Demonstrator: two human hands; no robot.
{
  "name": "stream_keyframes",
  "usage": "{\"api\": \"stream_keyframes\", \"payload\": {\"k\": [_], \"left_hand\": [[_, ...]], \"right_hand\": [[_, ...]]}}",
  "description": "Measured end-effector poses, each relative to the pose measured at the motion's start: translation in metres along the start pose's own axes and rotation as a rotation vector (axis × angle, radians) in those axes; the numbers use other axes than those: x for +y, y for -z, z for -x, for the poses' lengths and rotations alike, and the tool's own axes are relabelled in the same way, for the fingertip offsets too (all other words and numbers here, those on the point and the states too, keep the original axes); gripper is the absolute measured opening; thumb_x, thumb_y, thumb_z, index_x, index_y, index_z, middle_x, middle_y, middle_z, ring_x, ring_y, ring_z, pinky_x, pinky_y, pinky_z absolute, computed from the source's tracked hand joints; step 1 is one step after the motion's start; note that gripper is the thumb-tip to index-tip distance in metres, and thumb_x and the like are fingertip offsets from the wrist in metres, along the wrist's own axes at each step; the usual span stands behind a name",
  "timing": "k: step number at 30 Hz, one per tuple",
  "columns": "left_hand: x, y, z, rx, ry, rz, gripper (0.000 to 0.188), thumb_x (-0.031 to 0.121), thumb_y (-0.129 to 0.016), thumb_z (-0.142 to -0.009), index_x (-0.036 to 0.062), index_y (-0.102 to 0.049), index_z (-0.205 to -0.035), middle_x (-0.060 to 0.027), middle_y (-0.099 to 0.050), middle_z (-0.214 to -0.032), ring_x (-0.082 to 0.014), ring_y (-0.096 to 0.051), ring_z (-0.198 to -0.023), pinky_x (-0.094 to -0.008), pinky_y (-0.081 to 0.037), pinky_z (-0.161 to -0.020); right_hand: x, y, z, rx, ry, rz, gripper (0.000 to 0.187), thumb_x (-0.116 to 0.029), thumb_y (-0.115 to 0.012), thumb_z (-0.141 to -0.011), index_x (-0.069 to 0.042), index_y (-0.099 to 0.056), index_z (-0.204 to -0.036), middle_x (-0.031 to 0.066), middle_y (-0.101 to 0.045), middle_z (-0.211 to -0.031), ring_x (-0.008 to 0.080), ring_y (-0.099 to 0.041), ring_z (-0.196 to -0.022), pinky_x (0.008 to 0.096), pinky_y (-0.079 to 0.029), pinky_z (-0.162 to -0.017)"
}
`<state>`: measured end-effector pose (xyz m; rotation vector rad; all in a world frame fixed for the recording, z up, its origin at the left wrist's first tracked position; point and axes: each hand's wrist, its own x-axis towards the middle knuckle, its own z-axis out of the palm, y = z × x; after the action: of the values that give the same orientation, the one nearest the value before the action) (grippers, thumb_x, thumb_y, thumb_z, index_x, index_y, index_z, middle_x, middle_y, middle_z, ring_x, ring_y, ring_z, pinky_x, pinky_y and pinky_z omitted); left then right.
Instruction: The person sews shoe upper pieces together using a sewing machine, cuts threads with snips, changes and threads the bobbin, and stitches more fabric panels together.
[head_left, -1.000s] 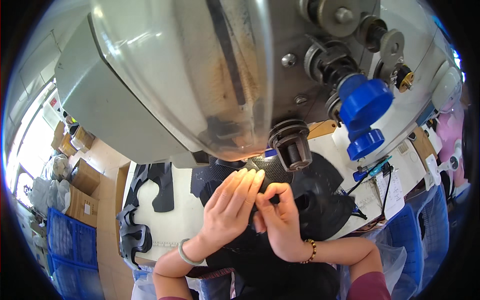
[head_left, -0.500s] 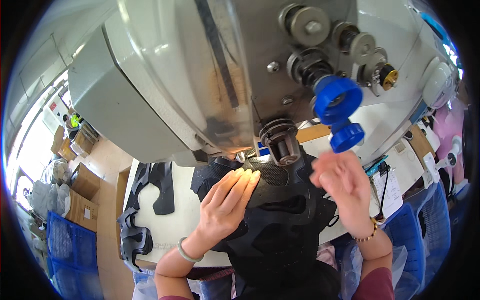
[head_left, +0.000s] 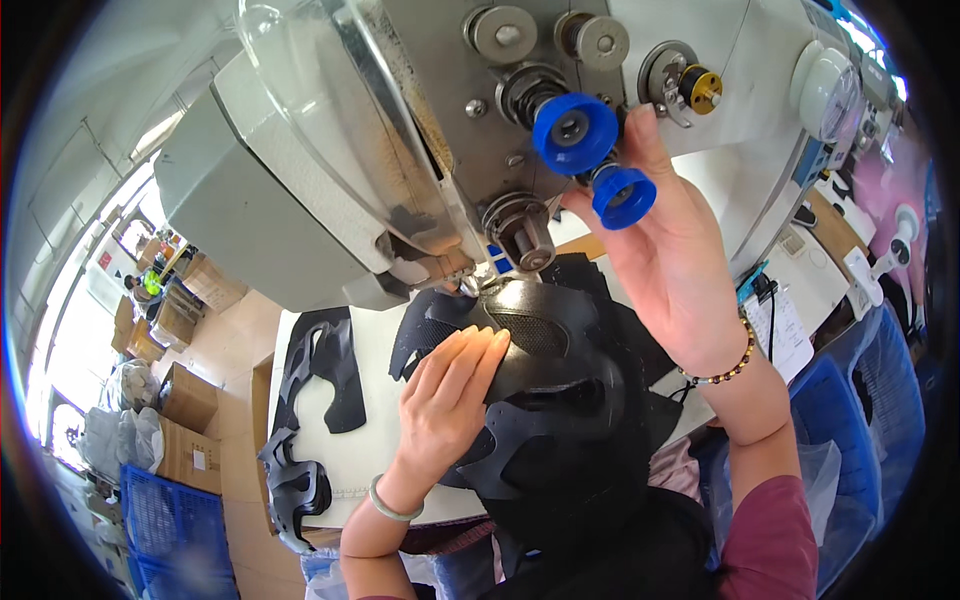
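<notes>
Black piece [head_left: 560, 372] was pressed at the near side of the machine [head_left: 480, 165] by the left hand [head_left: 445, 400], near-straight, nothing visibly gripped. Right hand [head_left: 675, 270] half-curled by its blue knobs [head_left: 624, 212]; hold couldn't be told. Knob adjustment presumed; steady piece was needed next.

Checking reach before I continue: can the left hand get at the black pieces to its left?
Probably yes: nothing visible blocks the left hand, resting on the black sheet, from the black pieces on the table.

Printed sheet [head_left: 790, 345] — too small to read, carton label [head_left: 199, 459] — illegible
</notes>
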<state>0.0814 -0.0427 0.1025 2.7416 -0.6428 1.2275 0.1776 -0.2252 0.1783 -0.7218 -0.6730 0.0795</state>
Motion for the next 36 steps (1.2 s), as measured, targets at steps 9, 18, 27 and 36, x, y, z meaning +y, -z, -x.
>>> {"api": "stream_keyframes", "payload": {"k": [9,18,27,36], "left_hand": [[0.011,0.006,0.037,-0.098,-0.088,0.02,0.038,-0.006,-0.053,-0.066,-0.0001,-0.066,-0.101,-0.0096,-0.061,-0.103,-0.0235,-0.058,-0.099,-0.0355,-0.05,-0.086],[-0.003,-0.003,0.082,0.158,0.193,0.094,0.021,0.001,-0.053,-0.073,0.0003,-0.066,-0.089,-0.0119,-0.06,-0.09,-0.0266,-0.058,-0.087,-0.0348,-0.046,-0.074],[0.006,-0.014,0.032,0.328,1.41,1.633,0.03,0.028,-0.051,-0.092,0.0006,-0.062,-0.096,-0.0086,-0.065,-0.091,-0.0197,-0.062,-0.088,-0.0336,-0.049,-0.079],[0.015,-0.015,0.008,0.479,1.291,1.369,0.016,0.007,-0.057,-0.085,0.0003,-0.063,-0.072,-0.0058,-0.064,-0.072,-0.0113,-0.061,-0.059,-0.0228,-0.049,-0.052]], "right_hand": [[-0.008,0.041,-0.007,-0.289,-0.023,0.049,0.034,-0.025,-0.05,-0.094,-0.002,-0.052,-0.119,0.0056,-0.058,-0.114,0.0177,-0.055,-0.106,0.0337,-0.043,-0.096],[0.028,0.166,0.152,-0.009,-0.186,2.046,0.025,-0.014,-0.064,-0.079,0.0,-0.057,-0.099,0.0135,-0.05,-0.092,0.0313,-0.048,-0.094,0.0354,-0.043,-0.08],[0.036,0.183,0.155,0.446,-0.021,1.666,0.021,-0.008,-0.048,-0.089,0.0,-0.047,-0.109,0.0186,-0.056,-0.084,0.0342,-0.055,-0.069,0.0398,-0.045,-0.066],[0.04,0.046,0.085,-0.248,0.13,1.329,0.031,-0.023,-0.064,-0.083,-0.006,-0.056,-0.108,0.0071,-0.052,-0.077,0.0224,-0.055,-0.062,0.031,-0.043,-0.052]]}}
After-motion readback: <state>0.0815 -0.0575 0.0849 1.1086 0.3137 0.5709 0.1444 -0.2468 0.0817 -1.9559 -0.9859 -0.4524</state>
